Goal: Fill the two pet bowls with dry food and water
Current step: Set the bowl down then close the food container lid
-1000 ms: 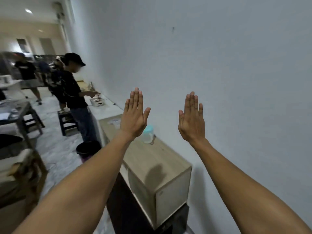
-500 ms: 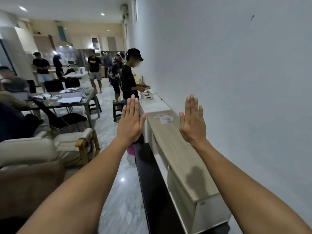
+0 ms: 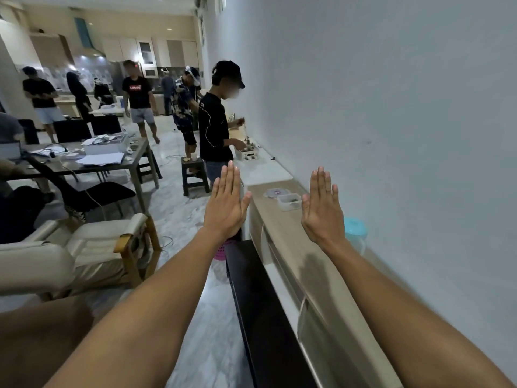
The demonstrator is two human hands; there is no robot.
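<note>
My left hand and my right hand are raised in front of me, flat, backs toward me, holding nothing. Between them, farther along the long wooden sideboard, stands a clear plastic container with dark contents, its lid lying beside it. A clear jug with a light blue lid stands against the wall, partly hidden behind my right wrist. No pet bowls are visible.
A person in a black cap works at a white basket farther along the counter. Several other people stand at the back. A dark table, a cream armchair, a small stool and a pink bin lie to the left.
My view has swung left along the wall, bringing the room and the people into sight. Both hands have stayed raised and flat. The jug now sits behind my right wrist.
</note>
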